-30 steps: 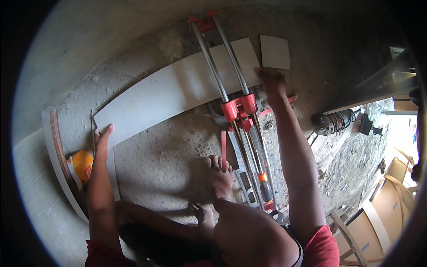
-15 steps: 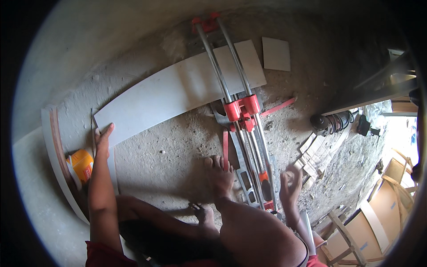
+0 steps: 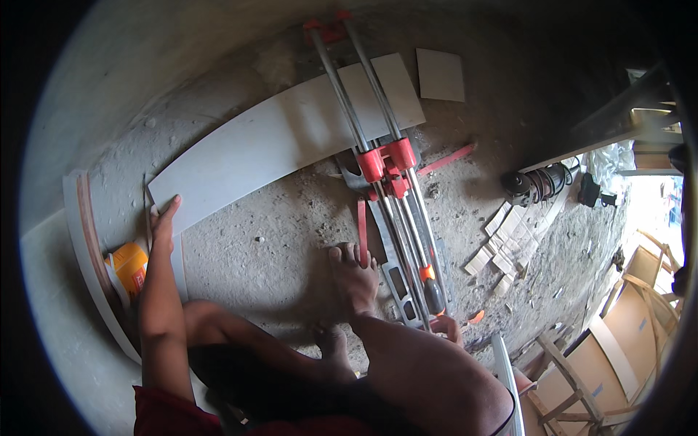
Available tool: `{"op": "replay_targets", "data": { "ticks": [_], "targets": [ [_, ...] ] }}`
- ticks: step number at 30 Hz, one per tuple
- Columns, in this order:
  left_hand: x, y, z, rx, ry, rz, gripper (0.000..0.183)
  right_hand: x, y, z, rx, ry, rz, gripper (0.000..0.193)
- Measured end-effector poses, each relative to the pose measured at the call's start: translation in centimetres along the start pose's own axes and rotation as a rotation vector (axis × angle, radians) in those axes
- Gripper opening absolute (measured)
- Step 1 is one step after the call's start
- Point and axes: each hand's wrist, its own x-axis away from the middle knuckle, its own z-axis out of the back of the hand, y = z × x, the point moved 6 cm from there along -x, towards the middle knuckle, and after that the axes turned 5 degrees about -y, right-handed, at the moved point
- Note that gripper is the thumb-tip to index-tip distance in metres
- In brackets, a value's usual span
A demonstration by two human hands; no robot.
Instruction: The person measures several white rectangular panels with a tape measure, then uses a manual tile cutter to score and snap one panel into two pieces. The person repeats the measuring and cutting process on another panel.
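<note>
A long pale tile point(image 3: 254, 142) lies under the twin steel rails of a red manual tile cutter point(image 3: 394, 156). My left hand point(image 3: 164, 221) grips the tile's left end, its fingers over the edge. Down at the cutter's near end, my right hand point(image 3: 449, 330) has its fingers curled against the frame, just below the black-and-orange handle point(image 3: 432, 292). My raised knee hides part of that hand. A red support arm point(image 3: 363, 232) of the cutter reaches down to my bare foot point(image 3: 355, 280).
A square tile piece point(image 3: 440, 75) lies beyond the cutter. To the right are a corded power tool point(image 3: 538, 183), flattened cardboard point(image 3: 509, 240) and wooden frames point(image 3: 574, 385). A yellow-orange container point(image 3: 129, 269) stands at left beside a curved-looking strip point(image 3: 87, 240) along the wall.
My right hand has come left and down from beside the cutter to its near end. My left hand stays on the tile. The whole view has shifted slightly.
</note>
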Motion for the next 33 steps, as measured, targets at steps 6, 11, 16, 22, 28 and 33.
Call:
{"op": "replay_targets", "data": {
  "ticks": [6, 11, 16, 22, 28, 33],
  "targets": [
    [0.1, 0.1, 0.3, -0.056, 0.050, -0.010, 0.080, 0.2, -0.1, -0.9, -0.012, 0.008, -0.008, 0.054],
    [0.0, 0.0, 0.0, -0.005, 0.023, -0.014, 0.083, 0.8, -0.4, -1.7, -0.003, 0.025, -0.004, 0.050],
    [-1.0, -0.7, 0.6, -0.026, 0.042, -0.056, 0.084, -0.3, -0.3, -2.5, -0.193, 0.069, -0.031, 0.051],
    [-2.3, -1.5, 0.2, -0.037, -0.036, -0.039, 0.075, 1.2, 2.4, -2.4, 0.197, 0.126, 0.054, 0.053],
    [-2.6, -2.1, 0.5, -0.014, -0.034, 0.035, 0.080, 2.8, 1.2, -1.3, 0.056, 0.280, 0.037, 0.062],
    [-2.5, -1.4, 0.5, -0.045, -0.047, -0.082, 0.086, -2.1, -5.1, -0.6, -0.217, 0.058, 0.139, 0.089]
  ]
}}
